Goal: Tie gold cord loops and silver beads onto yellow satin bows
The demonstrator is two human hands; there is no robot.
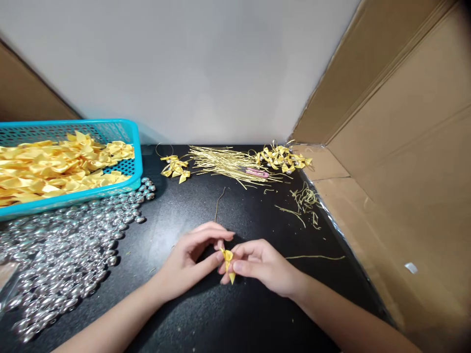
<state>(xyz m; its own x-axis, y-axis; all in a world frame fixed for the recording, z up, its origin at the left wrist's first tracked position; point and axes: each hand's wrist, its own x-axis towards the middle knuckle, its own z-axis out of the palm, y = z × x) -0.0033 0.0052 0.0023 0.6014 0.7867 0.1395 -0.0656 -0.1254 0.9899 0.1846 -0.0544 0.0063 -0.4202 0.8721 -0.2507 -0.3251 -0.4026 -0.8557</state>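
Observation:
A small yellow ribbon bow (228, 256) is held above the black table between my two hands. My right hand (267, 267) pinches it between thumb and fingers from the right. On the other side, the thumb of my left hand (196, 252) presses at the bow's upper left edge, with a fingertip close behind it and the index finger stretched above. One thin gold cord (220, 203) sticks up behind my left hand, and another length of cord (316, 257) runs out to the right of my right hand. Whether these cords join at the bow is hidden by my fingers.
A turquoise basket (137, 147) of yellow bows stands left, with many silver beads (73, 250) before it. At the back lie finished-looking bows (175, 167), gold cords (224, 164), a pink clip (257, 172) and more bows (283, 158). Cord scraps (306, 198) lie right, near cardboard (405, 147).

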